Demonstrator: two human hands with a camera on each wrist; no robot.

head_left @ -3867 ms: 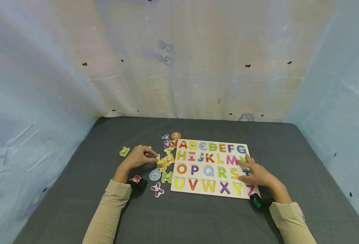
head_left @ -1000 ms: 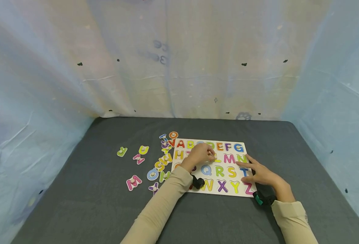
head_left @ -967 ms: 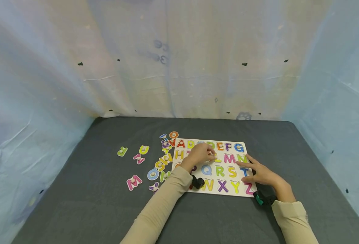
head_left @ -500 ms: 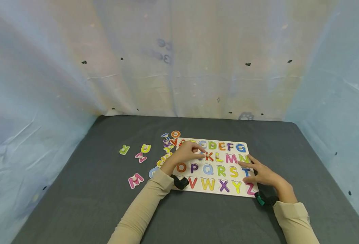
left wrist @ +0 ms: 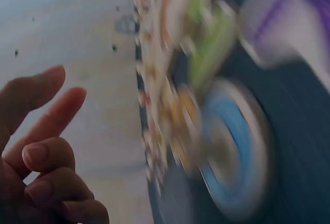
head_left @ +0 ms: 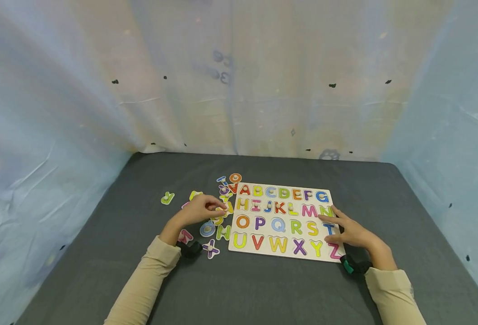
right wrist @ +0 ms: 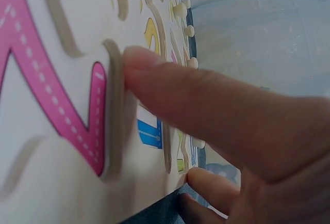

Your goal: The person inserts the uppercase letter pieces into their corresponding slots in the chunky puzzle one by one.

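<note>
At far left on the counter, a green piece lies apart from the rest. To its right, a yellow U and a pink piece lie partly hidden behind the left hand and wrist.

The left hand is held above the counter, fingertips close to the yellow W and yellow S. Its thumb and forefinger tips stand apart; the other fingers are loosely curled. Contact with the pieces cannot be told.

Loose knobbed pieces form a column along the left edge of the board: blue T, orange O, red V and the two yellow letters, then blue ring and green N. Purple X lies at the near end.

The board lies flat at right of centre and contains four rows of letter recesses. Recesses A to F and H to L contain knobbed pieces. Whether G is filled cannot be told. Recesses M to Z show their printed floors; the Z recess shows a pink letter with white dashes.

The right hand rests on the board's right edge, fingers spread, thumb tip beside the Z recess.
</note>
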